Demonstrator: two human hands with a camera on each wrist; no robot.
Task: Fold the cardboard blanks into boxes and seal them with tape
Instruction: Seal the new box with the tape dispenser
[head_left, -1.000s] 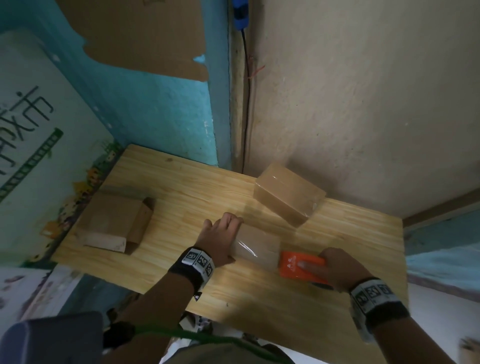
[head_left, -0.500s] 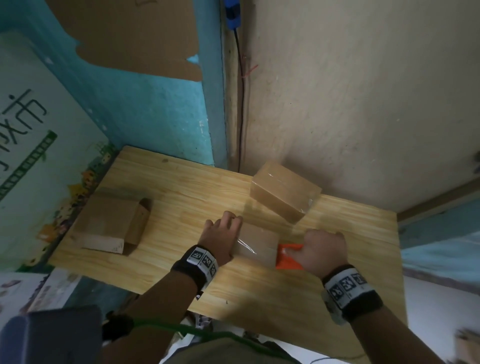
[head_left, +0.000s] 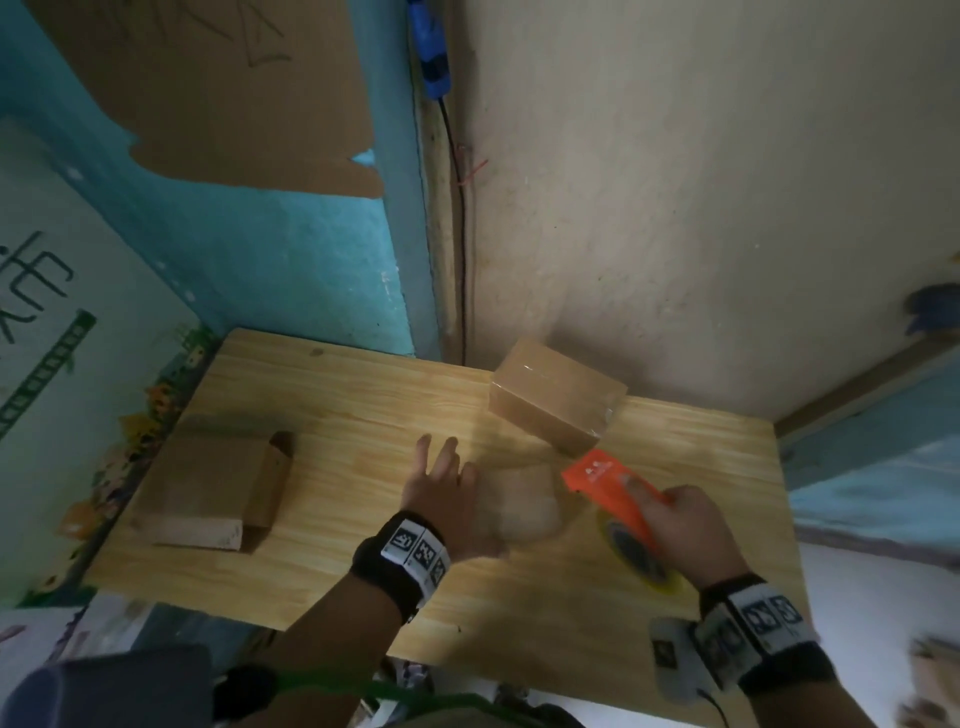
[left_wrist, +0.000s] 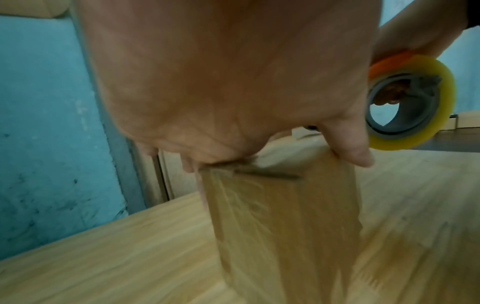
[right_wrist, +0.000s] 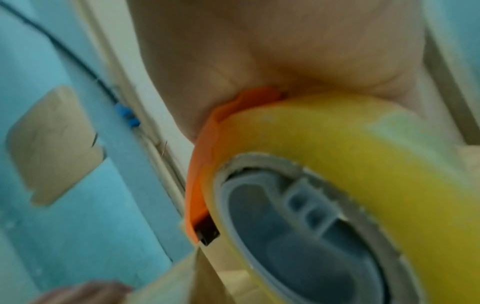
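It looked like a makeshift packing corner in a plain room: a small wooden desk (head_left: 363, 415) stood against rough turquoise and beige plaster walls (head_left: 675, 208), cardboard boxes (head_left: 558, 395) at two o'clock.

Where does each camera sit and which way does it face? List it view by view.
Head: worn high, looks down at the table; both forearms show.
Left wrist: looks along the left hand at the box it grips.
Right wrist: looks along the right hand at the tape dispenser it grips.
Shared: all three show the dispenser.
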